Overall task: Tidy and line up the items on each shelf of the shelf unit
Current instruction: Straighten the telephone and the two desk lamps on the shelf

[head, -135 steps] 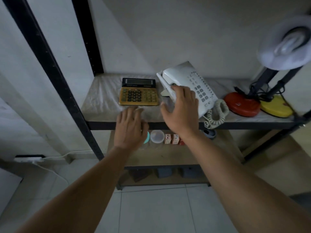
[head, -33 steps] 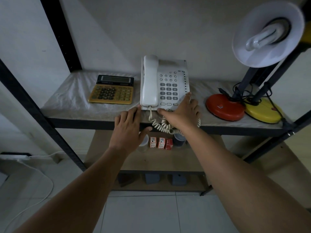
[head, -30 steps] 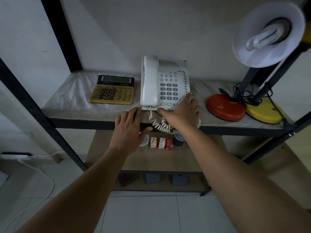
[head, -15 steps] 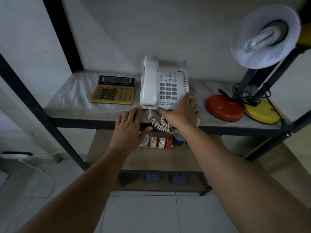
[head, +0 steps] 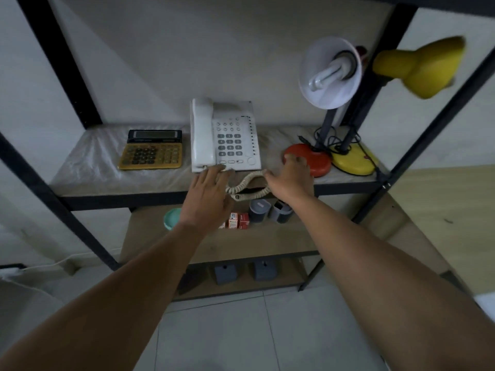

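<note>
The phone (head: 225, 136) sits square mid-shelf (head: 88, 167), calculator (head: 151, 153) to its left, red lamp base (head: 310, 160) and yellow base (head: 353, 162) to its right. Left hand (head: 207, 199) lies flat and loose at the phone's front edge; right hand (head: 290, 178) reaches with relaxed fingers touching the red base, beside the coiled cord (head: 247, 187)

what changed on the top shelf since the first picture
The telephone was turned from skewed to square beside the calculator. The right hand left the phone and moved right to the red lamp base. The left hand stays flat at the phone's front edge. Calculator and both lamps stayed put.
</note>
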`<state>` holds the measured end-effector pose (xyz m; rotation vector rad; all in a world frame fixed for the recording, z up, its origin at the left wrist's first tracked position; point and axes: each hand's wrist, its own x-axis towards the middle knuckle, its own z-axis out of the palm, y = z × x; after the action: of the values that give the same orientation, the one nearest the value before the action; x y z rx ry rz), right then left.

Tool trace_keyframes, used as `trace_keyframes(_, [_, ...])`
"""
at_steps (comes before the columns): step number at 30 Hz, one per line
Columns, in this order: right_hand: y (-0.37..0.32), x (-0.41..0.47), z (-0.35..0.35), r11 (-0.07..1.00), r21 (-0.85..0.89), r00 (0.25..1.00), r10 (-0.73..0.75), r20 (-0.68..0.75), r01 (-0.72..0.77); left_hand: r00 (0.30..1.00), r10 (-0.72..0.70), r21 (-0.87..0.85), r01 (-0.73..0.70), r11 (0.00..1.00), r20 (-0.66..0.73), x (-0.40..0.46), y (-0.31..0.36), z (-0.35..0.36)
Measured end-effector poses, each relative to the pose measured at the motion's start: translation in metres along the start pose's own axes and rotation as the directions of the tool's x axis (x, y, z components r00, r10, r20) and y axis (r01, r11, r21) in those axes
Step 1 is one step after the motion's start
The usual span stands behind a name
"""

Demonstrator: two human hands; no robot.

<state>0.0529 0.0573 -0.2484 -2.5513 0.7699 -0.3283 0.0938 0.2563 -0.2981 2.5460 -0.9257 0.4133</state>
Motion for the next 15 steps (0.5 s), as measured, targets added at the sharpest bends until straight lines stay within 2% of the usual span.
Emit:
trace_keyframes(4, [0.041, 0.007, -0.025, 0.999, 0.006, 0.999, 0.041, -0.033, -0.041, 0.992, 0.119, -0.051, -0.116, 0.992, 0.051, 0.017, 0.049, 0.022])
trace_keyframes(10, [0.095, 0.052, -0.041, 1.000, -0.013, 0.996, 0.011, -0.092, -0.012, 0.979, 0.170, -0.092, -0.160, 0.983, 0.115, 0.051, 0.116, 0.085])
trace_keyframes(15, [0.115, 0.079, -0.029, 1.000, -0.016, 0.994, 0.010, -0.105, -0.012, 0.996, 0.044, -0.002, -0.044, 0.999, 0.077, 0.073, 0.137, 0.127])
